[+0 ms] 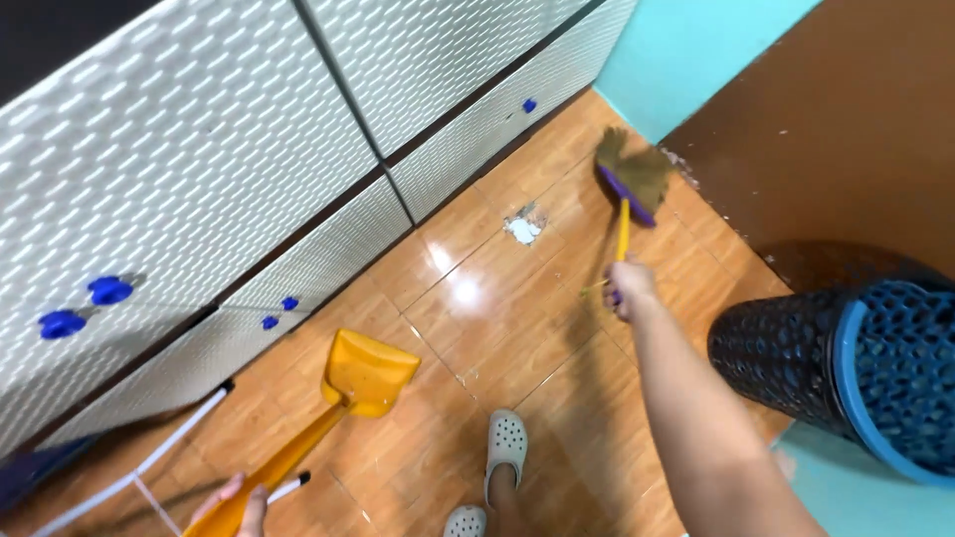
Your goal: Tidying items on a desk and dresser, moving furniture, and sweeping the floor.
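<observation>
My right hand [630,286] grips the yellow handle of a small broom [631,179] with a purple head and tan bristles, stretched out over the wood-patterned floor near the brown wall. A patch of whitish debris [522,229] lies on the floor left of the bristles. At the bottom left, my left hand [237,503] holds the long handle of a yellow dustpan [367,372], whose scoop rests on the floor. My feet in pale clogs [504,445] stand between the two tools.
White cabinets [199,169] with blue knobs line the left side. A dark and blue perforated basket [846,363] lies tipped at the right. A brown wall [846,129] and a turquoise wall [686,50] close the far corner. A white frame [159,452] stands at the lower left.
</observation>
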